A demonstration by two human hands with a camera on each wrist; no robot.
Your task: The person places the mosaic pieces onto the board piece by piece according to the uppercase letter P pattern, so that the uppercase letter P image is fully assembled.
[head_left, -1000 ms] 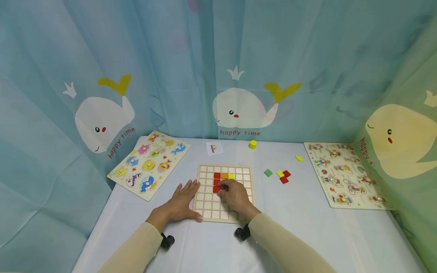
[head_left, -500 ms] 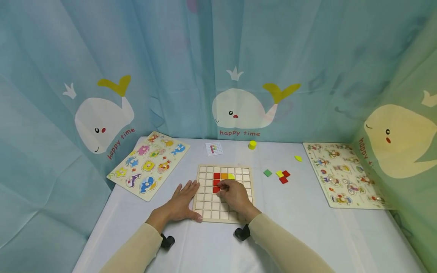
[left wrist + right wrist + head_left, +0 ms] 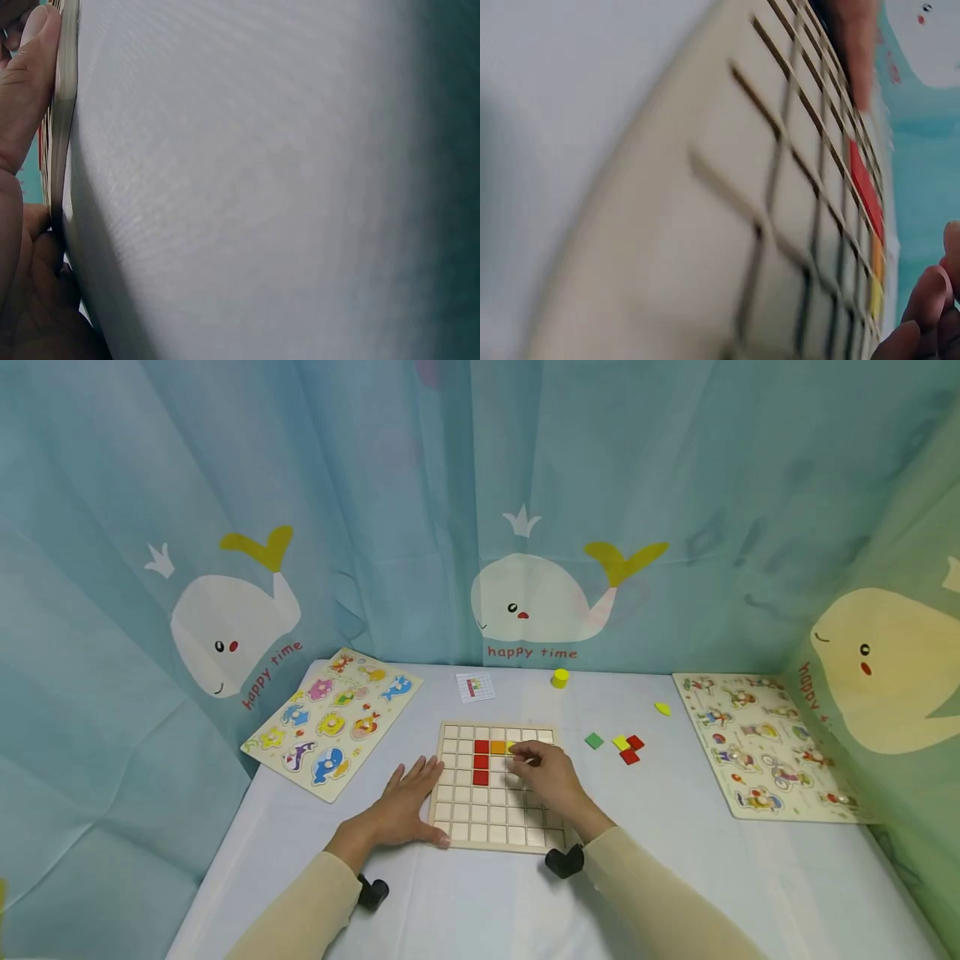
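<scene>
A wooden grid board [image 3: 480, 846] lies on the table between the hands. Three red square tiles [image 3: 481, 762] form a column in its cells. An orange tile [image 3: 498, 747] sits right of the top red one, followed by a yellow tile [image 3: 876, 298], partly covered by fingers in the head view. My left hand [image 3: 403, 806] rests spread along the board's left edge, its thumb [image 3: 30, 94] against the side in the left wrist view. Over the board's right half hovers my right hand [image 3: 551, 781], fingers [image 3: 928, 294] loosely bent, with nothing seen between them.
Right of the board lie a green tile [image 3: 594, 741], a yellow tile [image 3: 621, 743] and two red tiles [image 3: 630, 757]. Behind are a pattern card [image 3: 476, 687], a yellow cylinder [image 3: 560, 678] and a yellow leaf-shaped piece [image 3: 662, 708]. Puzzle boards [image 3: 330, 727] [image 3: 757, 752] flank the table.
My right hand has moved right, off the red column, and its fingers have loosened. The lowest red tile now shows fully in its cell. The left hand stays at the board's edge.
</scene>
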